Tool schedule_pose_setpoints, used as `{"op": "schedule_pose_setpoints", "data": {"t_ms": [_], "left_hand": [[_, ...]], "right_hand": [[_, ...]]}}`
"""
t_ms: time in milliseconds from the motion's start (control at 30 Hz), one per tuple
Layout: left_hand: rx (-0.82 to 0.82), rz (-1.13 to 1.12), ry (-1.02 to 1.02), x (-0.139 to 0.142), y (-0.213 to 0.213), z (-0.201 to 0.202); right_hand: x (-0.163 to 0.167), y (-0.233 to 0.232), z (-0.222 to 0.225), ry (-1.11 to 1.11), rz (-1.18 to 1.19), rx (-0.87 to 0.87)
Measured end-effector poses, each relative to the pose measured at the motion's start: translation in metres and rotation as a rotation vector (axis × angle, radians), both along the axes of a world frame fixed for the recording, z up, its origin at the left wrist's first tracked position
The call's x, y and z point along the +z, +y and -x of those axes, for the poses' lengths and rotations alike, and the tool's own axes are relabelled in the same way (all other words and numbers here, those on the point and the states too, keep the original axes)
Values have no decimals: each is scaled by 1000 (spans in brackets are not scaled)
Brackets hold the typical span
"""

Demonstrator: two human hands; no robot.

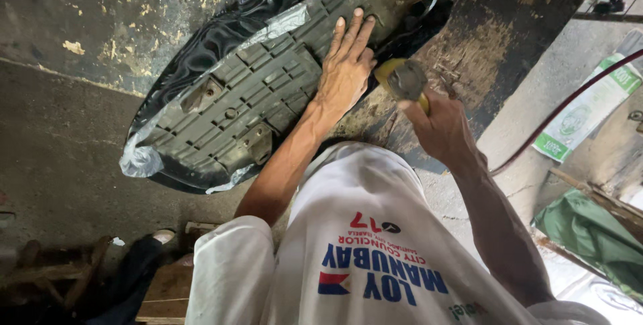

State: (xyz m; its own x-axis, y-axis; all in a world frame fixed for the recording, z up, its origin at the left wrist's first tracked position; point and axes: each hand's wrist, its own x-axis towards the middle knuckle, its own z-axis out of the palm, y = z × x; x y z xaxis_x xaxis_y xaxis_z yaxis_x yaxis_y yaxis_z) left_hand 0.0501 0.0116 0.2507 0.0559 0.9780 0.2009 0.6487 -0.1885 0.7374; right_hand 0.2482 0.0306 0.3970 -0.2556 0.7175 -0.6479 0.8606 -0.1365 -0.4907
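Note:
An upturned motorcycle seat (248, 90) lies on a worn dark worktable (74, 3), its grey ribbed plastic base facing up and black cover with clear plastic wrap folded around the rim. My left hand (345, 63) presses flat on the seat base near its right edge, fingers spread. Just to its right, my right hand (439, 124) grips a yellow-bodied tool with a round grey metal head (404, 78), held at the seat's edge over the table.
A red hose (556, 114) runs from the upper right toward my right arm. A green and white sack (586, 107) and a green cloth (589, 231) lie on the floor at right. Wooden scraps (167, 291) and a foot (163, 236) show below left.

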Motion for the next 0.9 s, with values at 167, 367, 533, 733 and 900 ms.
{"op": "schedule_pose_setpoints", "data": {"t_ms": [167,367,533,733,900], "left_hand": [[-46,28,81,3,0,-2],[-39,70,-3,2,16,10],[82,-37,-92,13,9,19],[182,37,85,25,-72,8],[238,-20,285,-8,-79,21]], "right_hand": [[18,24,30,-87,-27,80],[16,20,35,-150,-45,78],[1,-10,-1,34,-230,80],[-72,-67,-54,-7,-474,-43],[-158,-94,-52,-249,-624,179]]}}
